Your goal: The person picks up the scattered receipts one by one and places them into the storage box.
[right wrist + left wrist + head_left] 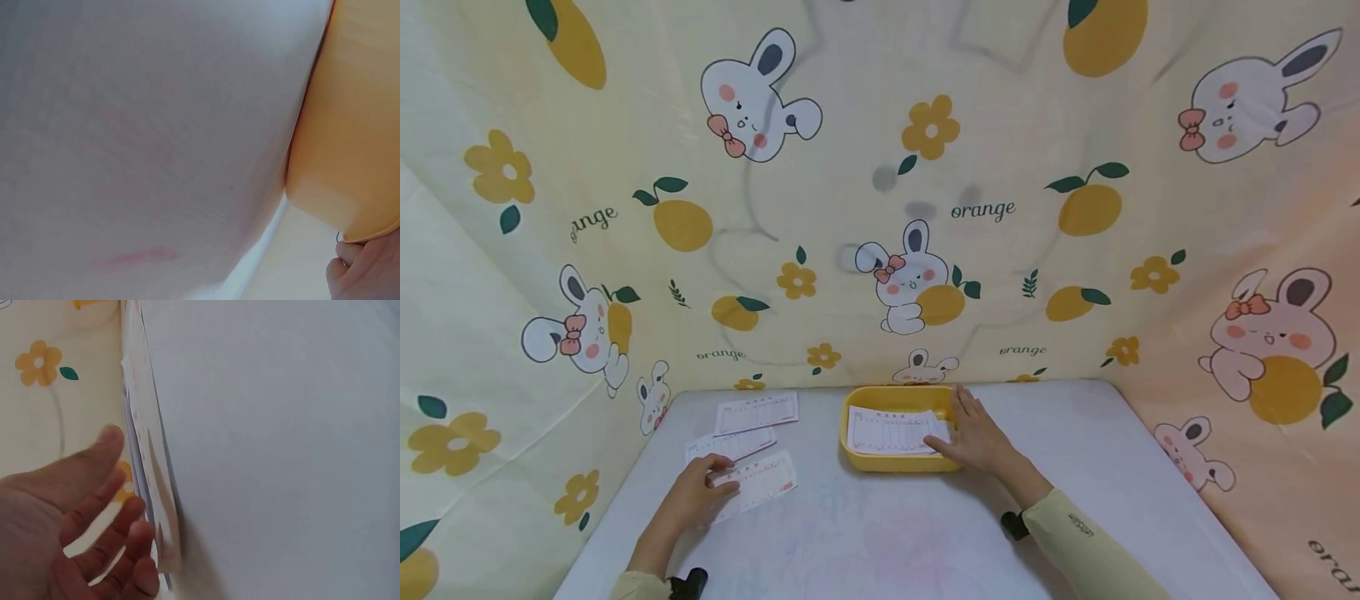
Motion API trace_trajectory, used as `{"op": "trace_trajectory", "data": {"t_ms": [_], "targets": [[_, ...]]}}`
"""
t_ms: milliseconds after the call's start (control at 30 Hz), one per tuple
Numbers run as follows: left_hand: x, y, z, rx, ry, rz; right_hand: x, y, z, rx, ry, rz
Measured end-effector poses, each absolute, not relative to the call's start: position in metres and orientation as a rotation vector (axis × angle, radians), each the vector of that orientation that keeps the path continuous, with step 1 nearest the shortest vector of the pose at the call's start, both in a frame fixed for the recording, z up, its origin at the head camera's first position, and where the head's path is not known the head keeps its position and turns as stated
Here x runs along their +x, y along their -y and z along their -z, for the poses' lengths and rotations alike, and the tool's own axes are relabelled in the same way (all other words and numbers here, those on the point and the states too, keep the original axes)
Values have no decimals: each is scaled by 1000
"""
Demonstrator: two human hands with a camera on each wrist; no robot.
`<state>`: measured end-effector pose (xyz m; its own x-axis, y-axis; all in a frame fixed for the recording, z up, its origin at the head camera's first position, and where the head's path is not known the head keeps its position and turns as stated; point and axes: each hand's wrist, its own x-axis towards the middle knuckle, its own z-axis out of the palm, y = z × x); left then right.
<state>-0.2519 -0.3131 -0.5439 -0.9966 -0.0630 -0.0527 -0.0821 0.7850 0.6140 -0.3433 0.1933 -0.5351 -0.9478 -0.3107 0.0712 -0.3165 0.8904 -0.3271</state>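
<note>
In the head view my left hand (695,498) is at the left end of a printed paper slip (766,483). Its thumb and fingers are loosely bent and spread apart in the left wrist view, where the hand (75,528) is beside the slips (164,528). A yellow basket (898,464) holds a pile of printed slips (880,433). Against its right side rests my right hand (981,439), fingers extended along the rim and thumb over the pile. The right wrist view shows part of that hand (369,272) at the rim of the basket (350,125).
Two more groups of slips lie on the table's left part, one farther back (756,414) and one (745,443) between it and the nearest slip. A patterned curtain (850,183) surrounds the pale table (865,533) at the back and sides.
</note>
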Motion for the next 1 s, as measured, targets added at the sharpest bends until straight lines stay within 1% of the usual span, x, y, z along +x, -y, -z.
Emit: {"op": "trace_trajectory", "data": {"t_ms": [500, 800, 1000], "targets": [[-245, 337, 547, -119, -2933, -942, -343, -193, 537, 492, 3037, -528], [-239, 343, 543, -88, -2964, -901, -343, -193, 536, 497, 3037, -544], [-239, 343, 544, -130, -2964, -873, -343, -193, 535, 497, 3045, -545]]}}
